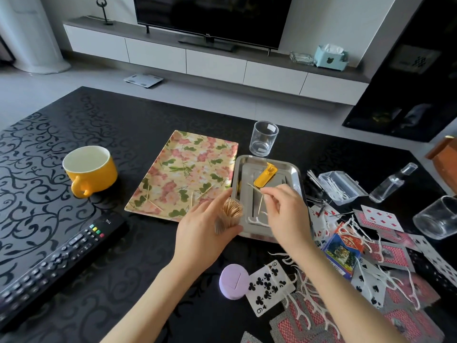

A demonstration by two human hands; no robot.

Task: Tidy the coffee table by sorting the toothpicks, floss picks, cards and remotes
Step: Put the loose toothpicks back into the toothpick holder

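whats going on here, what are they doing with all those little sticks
A person is gathering toothpicks. The left hand grips a packed bundle of wooden toothpicks, while the right hand pinches a couple of loose toothpicks over the shiny rectangular steel tray. Other stray toothpicks lie on the yellow floral tray. Red-backed playing cards and white plastic floss picks are scattered unsorted at the right, and a long black remote lies at the left.

Faced a dark television (212, 18) on a long low white cabinet (215, 63) with a grey top, against white walls (321, 21). Noted pale grey floor (37, 87), a glossy black cabinet (408, 82) at right, soft daylight.
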